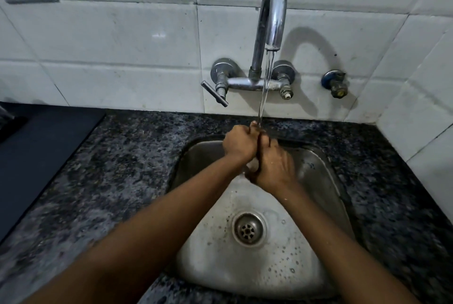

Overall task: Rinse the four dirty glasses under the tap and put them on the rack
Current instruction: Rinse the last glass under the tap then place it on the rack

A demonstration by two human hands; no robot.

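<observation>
Leftward, a dark mat (41,147) lies on the speckled granite counter (127,156) under white wall tiles (110,39), then the left hand (239,143) and right hand (274,169) clasp together, fingers curled, beneath the tap (272,17) stream over the steel sink (316,173), any glass between them hidden.

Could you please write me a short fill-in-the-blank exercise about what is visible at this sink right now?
1. Water runs from the chrome tap onto the two ____ held together under it.
2. The drain sits in the floor of the steel ____.
3. The lever handle sticks out on the ____ side of the tap.
4. The left hand and right hand are ____ each other.

Missing words: hands; sink; left; touching
</observation>
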